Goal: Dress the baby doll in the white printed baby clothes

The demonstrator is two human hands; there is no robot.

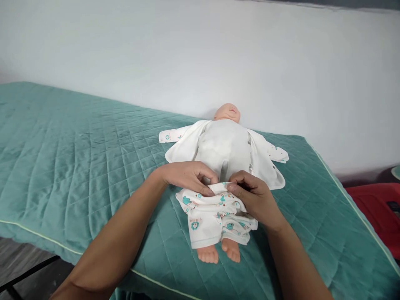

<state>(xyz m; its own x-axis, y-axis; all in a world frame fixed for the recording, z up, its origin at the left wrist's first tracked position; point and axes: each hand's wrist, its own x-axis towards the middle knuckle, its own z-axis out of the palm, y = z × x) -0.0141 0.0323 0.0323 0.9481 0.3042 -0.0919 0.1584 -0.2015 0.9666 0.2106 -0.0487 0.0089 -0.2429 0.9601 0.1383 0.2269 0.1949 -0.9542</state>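
Observation:
A baby doll [225,139] lies on its back, feet toward me. Its white printed jacket [267,152] is spread open at both sides, baring the white cloth torso. Patterned baby trousers [204,223] cover the legs, bunched near the top, with both feet [208,254] sticking out of the cuffs. My left hand [193,176] pinches the waistband at its left part. On the right part of the same waistband, my right hand [253,196] grips with thumb and fingers. The fingertips of both hands are partly hidden in the fabric.
A green quilted cover [93,166] with pale piping lies under the doll. Behind it stands a white wall [156,54]. A red object [371,208] is beyond the bed's right edge. At lower left, a dark metal bar [29,273] shows above the grey floor.

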